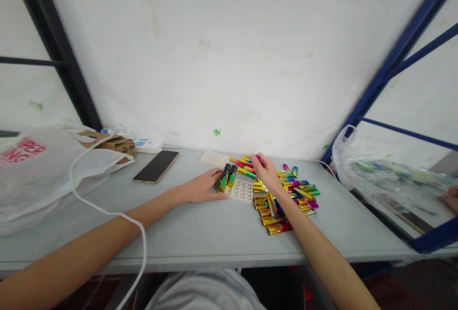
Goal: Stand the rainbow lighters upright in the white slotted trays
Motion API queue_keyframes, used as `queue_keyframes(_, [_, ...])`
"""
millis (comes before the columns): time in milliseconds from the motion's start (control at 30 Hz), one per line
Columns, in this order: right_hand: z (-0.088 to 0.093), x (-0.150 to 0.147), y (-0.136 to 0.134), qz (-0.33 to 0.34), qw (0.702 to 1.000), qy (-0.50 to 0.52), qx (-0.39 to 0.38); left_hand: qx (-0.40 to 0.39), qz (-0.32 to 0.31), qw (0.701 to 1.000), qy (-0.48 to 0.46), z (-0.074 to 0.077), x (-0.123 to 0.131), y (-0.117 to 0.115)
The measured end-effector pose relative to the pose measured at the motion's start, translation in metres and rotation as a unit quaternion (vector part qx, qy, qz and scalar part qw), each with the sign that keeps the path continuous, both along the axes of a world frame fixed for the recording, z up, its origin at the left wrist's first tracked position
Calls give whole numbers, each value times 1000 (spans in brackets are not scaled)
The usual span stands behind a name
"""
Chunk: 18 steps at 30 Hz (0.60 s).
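A white tray with holes (243, 190) lies on the grey table (200, 229). Several colourful lighters (228, 177) stand upright in the tray's left corner. My left hand (202, 187) rests flat on the table beside the tray's left edge, fingers stretched toward the standing lighters. My right hand (265, 170) reaches over a pile of shiny rainbow and gold lighters (286, 200) and pinches one lighter (258, 159) at its fingertips. More loose lighters (244, 164) lie just behind the tray.
A second white tray (214, 158) lies farther back. A phone (156, 166) lies face up at left, with a white bag (43, 171), a white cable (107, 212) and a cardboard box (118, 144). A clear plastic bag (379, 176) sits at right, by another person's hand (450, 199).
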State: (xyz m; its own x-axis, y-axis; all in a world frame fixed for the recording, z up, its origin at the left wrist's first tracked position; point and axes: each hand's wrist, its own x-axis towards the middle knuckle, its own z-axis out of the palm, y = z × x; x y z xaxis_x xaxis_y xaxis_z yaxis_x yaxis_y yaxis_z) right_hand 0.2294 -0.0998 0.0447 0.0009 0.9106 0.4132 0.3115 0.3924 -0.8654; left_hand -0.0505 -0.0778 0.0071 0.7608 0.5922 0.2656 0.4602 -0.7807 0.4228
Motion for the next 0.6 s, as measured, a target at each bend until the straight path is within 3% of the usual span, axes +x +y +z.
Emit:
queue_keyframes(100, [0,-11,-6,-50,995,-78,46,-3,0,1000,1,0,0,-1])
queue_keyframes(267, [3,-19,-12,-89,985,-139,47,2,-2,1000,-8,-1,0,0])
queue_keyframes(600, [8,-21,-19,-73,985,-142,70,-2,8,1000,3,0,0,-1])
